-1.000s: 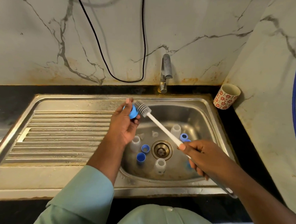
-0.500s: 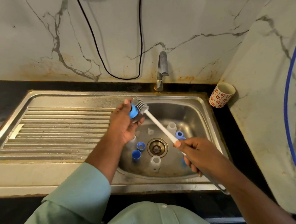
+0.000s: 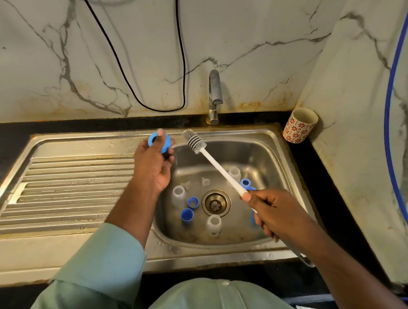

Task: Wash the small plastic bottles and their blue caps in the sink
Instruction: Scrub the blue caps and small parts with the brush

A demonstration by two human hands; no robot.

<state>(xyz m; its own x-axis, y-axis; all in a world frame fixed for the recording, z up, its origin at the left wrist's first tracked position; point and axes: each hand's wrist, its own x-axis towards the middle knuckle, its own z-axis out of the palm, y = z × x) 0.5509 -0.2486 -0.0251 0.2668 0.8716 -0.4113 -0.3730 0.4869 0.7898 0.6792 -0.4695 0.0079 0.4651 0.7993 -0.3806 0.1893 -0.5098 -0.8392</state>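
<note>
Sink (image 3: 219, 250) under both hands is steel, dull-shiny, scuffed and water-spotted, its drainboard ribbed; cap (image 3: 157, 140) in the left hand (image 3: 152, 166) is smooth matt blue plastic; brush (image 3: 195, 142) held by the right hand (image 3: 274, 213) has grey rubbery bristles on a white plastic stem; bottles (image 3: 214, 224) below are cloudy translucent plastic; wall (image 3: 133, 44) beyond is glossy veined marble, rust-stained; sleeve (image 3: 105, 265) is soft matt cloth.

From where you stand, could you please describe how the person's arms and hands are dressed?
The left arm wears a pale green long sleeve ending partway along the forearm, leaving the wrist and left hand bare. The right arm is uncovered as far as the frame shows, and the right hand is bare too. No gloves, rings, watch or bracelets are visible on either hand or its fingers.
</note>
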